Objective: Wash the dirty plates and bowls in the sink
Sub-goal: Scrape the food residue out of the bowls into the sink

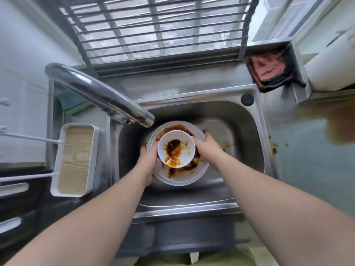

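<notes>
Stainless steel sink basin (pixel 245 131): holds large round white plate (pixel 182 177) smeared with brown sauce. Small white ceramic bowl (pixel 176 149), sauce-stained inside, sits on plate. Left hand (pixel 148 162): gripping plate's left rim, fingers curled under edge. Right hand (pixel 206 146): curled over plate's right rim, beside bowl. Curved chrome tap (pixel 99 93): spout above plate's far edge. Green-yellow sponge (pixel 74 103): on ledge at left.

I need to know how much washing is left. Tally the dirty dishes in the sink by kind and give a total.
Bowls: 1, a small white bowl smeared with brown sauce.
Plates: 1, a large white plate under the bowl, also sauce-stained.
Total: 2 dishes that I can see.
</notes>
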A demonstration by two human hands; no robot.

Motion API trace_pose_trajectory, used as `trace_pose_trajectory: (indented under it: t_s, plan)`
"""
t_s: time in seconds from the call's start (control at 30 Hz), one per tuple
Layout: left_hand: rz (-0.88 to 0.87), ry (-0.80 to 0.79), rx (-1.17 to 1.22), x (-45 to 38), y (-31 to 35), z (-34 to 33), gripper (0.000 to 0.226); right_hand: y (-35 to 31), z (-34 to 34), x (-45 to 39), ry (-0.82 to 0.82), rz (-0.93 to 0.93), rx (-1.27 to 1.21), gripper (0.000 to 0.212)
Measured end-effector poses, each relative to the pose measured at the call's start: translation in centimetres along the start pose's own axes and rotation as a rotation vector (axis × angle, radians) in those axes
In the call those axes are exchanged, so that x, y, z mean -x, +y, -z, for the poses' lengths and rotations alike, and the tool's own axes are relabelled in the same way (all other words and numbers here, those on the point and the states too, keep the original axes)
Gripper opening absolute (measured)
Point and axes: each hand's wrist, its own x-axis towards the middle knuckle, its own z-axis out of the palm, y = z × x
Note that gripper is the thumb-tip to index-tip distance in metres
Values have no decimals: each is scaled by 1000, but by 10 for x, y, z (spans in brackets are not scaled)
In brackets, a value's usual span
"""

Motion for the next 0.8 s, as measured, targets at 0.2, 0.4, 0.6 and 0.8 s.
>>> trace_pose_trajectory:
  t_s: [0.2, 0.4, 0.6, 0.8]
  plan:
    - [-159, 78, -110, 36, 28, 6, 67, -17, 28, 33, 62, 37, 110, 68]
    - [-367, 59, -231, 102, 52, 12, 20, -48, 53, 100, 73, 147, 121, 55]
    - [-521, -139, -353, 169, 77, -26, 27, -54, 93, 164, 174, 236, 31, 44]
    - [-719, -407, -443, 238, 104, -113, 29, -25, 183, 222, 400, 312, -129, 32]
